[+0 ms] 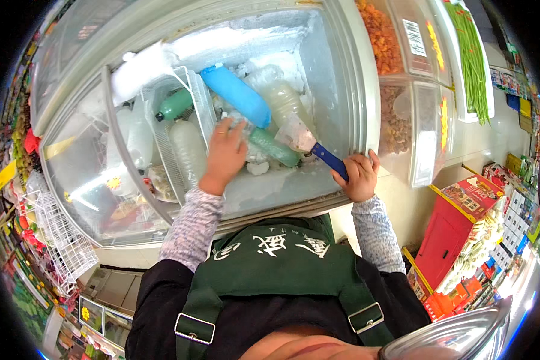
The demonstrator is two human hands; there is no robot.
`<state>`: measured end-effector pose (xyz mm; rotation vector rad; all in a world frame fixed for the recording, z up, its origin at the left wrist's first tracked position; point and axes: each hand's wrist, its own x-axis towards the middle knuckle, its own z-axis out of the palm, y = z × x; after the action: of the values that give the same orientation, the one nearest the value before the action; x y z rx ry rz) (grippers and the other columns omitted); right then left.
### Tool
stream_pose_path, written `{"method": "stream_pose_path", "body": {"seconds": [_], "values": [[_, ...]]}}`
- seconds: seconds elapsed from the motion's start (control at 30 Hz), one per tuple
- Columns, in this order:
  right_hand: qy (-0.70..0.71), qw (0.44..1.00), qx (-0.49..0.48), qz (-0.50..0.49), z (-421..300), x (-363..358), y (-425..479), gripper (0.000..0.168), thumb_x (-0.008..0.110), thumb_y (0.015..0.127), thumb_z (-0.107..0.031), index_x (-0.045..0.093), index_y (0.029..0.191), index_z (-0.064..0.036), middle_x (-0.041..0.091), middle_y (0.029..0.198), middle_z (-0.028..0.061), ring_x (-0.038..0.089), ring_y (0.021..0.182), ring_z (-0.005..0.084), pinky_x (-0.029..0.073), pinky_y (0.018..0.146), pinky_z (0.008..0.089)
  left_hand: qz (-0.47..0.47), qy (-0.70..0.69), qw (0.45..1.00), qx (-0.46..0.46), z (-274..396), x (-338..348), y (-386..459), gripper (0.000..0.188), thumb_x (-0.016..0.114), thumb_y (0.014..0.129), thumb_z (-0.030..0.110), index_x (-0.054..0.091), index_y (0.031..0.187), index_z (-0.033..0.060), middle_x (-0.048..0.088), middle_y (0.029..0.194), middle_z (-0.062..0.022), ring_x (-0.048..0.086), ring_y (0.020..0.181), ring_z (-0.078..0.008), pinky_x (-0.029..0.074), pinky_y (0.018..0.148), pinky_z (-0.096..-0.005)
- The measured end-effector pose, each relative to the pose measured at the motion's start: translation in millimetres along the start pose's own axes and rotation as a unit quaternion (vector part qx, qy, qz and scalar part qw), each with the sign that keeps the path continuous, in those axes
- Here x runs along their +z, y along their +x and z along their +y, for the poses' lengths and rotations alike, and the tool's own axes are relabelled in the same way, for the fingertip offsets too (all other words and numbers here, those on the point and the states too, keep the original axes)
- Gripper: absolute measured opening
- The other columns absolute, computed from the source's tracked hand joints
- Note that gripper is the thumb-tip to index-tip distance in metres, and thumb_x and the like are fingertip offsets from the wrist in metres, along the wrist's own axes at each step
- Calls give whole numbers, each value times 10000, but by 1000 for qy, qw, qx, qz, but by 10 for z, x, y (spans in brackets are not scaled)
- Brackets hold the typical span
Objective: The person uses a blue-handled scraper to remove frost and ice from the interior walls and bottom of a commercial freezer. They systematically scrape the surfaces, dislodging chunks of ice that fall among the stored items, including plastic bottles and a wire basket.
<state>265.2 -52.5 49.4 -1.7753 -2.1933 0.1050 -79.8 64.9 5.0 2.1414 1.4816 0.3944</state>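
Note:
My right hand (359,176) grips the blue handle of a scraper (328,157) beside the right rim of a chest freezer (270,193). Its wide, frosted blade points down and left over a green plastic bottle (274,147). My left hand (227,155) reaches in with fingers apart, at loose ice chunks (257,167) next to a white wire divider (202,105). Whether the fingertips touch the ice is unclear. A blue wrapped cylinder (238,95) lies beyond them, partly over a large cloudy plastic bottle (285,101).
Thick frost (238,38) coats the far wall. Left of the divider lie another green bottle (175,104) and a clear bottle (186,146). A curved glass lid (94,180) covers the left side. Clear food bins (418,121) and a red box (452,225) stand right.

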Motion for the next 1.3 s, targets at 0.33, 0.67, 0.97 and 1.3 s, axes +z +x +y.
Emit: {"method": "stream_pose_path", "body": {"seconds": [0.33,0.67,0.97,1.3], "values": [[659,584,473,-26,-945,143,298,261,576,1011,-275,618,1003,-17,607,792,46,587,681,141,490,626,297,376,257,879,-143,-2327,-2591,52,405,571,915,248,606,1295,111,501,1399,-222,454,1309,-392,384,1077,-462],[649,646,400,-27,-1165,743,976,223,591,985,-181,534,1102,0,646,952,88,638,742,174,550,702,315,322,285,825,-366,-1989,-2141,206,511,444,959,440,557,1356,138,465,1462,-205,446,1337,-381,314,1111,-535],[359,845,376,124,-566,1496,1846,185,680,911,-208,597,907,-43,601,684,128,641,658,250,487,619,386,280,293,824,-396,-2075,-2223,187,516,455,938,436,560,1370,173,470,1478,-132,440,1345,-357,330,1108,-490],[319,819,417,230,-434,2034,1984,239,679,910,-257,602,876,-33,601,687,148,588,614,312,461,612,412,272,287,829,-395,-2182,-2263,161,549,440,948,461,508,1422,193,461,1481,-92,408,1363,-335,306,1120,-484]]}}
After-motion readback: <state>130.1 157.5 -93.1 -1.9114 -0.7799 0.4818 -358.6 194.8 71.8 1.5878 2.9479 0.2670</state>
